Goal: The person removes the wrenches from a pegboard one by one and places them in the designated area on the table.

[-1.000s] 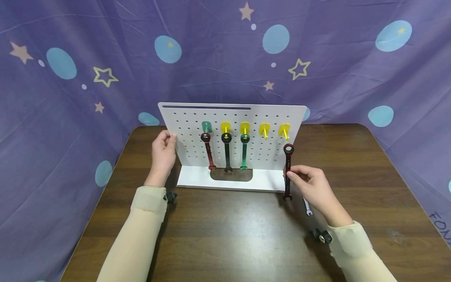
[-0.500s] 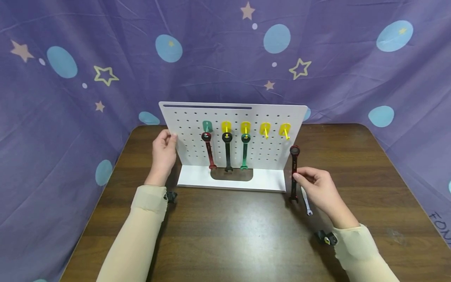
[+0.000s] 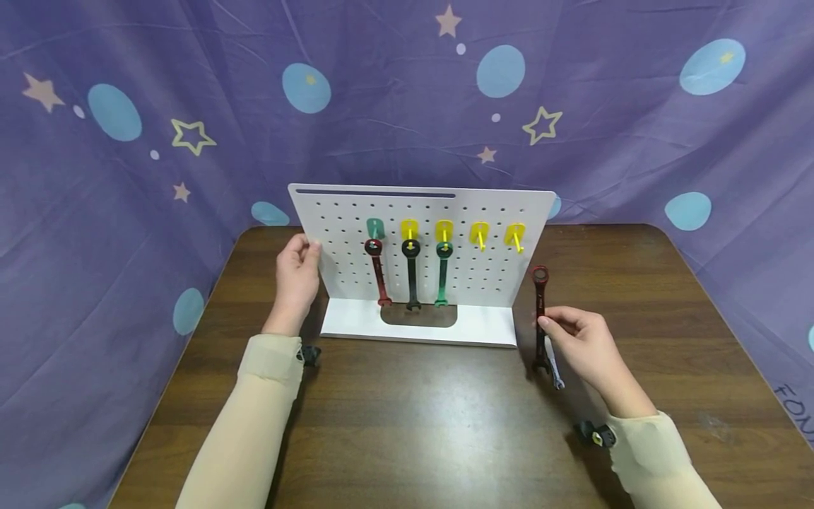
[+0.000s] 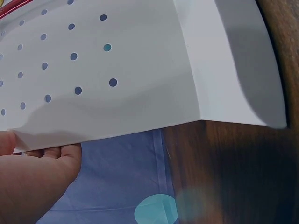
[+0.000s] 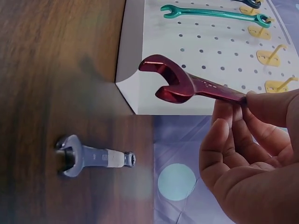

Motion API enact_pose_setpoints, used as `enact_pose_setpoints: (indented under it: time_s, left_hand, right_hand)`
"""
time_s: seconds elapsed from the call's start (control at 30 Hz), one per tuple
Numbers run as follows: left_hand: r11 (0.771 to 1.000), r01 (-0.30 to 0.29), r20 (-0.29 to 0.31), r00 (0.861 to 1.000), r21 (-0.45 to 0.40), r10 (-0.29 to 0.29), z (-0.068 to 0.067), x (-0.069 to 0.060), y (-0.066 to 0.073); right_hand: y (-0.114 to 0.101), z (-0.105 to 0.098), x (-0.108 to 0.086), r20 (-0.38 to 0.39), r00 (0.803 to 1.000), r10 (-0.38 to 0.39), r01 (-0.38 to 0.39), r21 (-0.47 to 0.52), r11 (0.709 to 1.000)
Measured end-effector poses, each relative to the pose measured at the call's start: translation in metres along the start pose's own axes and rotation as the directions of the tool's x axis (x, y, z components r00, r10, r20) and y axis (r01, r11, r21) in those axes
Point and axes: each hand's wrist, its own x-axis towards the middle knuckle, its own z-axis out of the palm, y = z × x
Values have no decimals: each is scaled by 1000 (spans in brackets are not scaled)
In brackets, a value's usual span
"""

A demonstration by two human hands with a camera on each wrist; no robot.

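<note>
At the white pegboard's [image 3: 343, 276] left edge, my left hand [image 3: 297, 272] pinches the panel, thumb in front and fingers behind. My right hand [image 3: 585, 346] pinches a dark red combination wrench [image 3: 540, 304] between thumb and fingers, right of the board. The wrench stands nearly upright, ring end up; its open end [image 5: 173, 81] shows large in the right wrist view. Below it a silver wrench [image 5: 93, 156] lies on the table. On the board hang a red wrench [image 3: 379, 277], a black wrench [image 3: 412, 279] and a green wrench [image 3: 442, 279].
Two yellow hooks on the board's right, the inner hook [image 3: 480, 235] and the outer hook [image 3: 516, 237], hold nothing. The board stands on a brown wooden table [image 3: 407, 424]. A purple curtain [image 3: 394, 92] hangs behind.
My right hand has moved right and slightly toward me with the dark red wrench, away from the board's right edge. The left hand keeps its place on the panel.
</note>
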Motion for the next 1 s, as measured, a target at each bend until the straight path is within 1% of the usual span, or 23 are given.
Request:
enact_pose_setpoints:
  time_s: [0.17, 0.27, 0.57, 0.7, 0.83, 1.0]
  left_hand:
    - [1000, -20, -6, 1000, 14, 20, 1, 0, 0]
    - [1000, -22, -5, 1000, 16, 22, 1, 0, 0]
    - [1000, -21, -8, 1000, -5, 21, 1, 0, 0]
    - [1000, -24, -12, 1000, -19, 24, 2, 0, 0]
    - [1000, -16, -11, 1000, -15, 16, 2, 0, -1]
    - [1000, -12, -7, 1000, -7, 12, 1, 0, -1]
  right_hand:
    - [1, -1, -4, -5, 999, 32, -32, -10, 999]
    - [3, -1, -6, -6, 999, 44, -44, -7, 999]
    - [9, -7, -8, -22, 1000, 16, -16, 4, 1000]
    - [11, -9, -9, -13, 998, 55, -55, -1, 999]
    - [13, -10, -11, 8, 995, 101, -101, -11, 995]
    - [13, -14, -12, 30, 991, 129, -128, -27, 991]
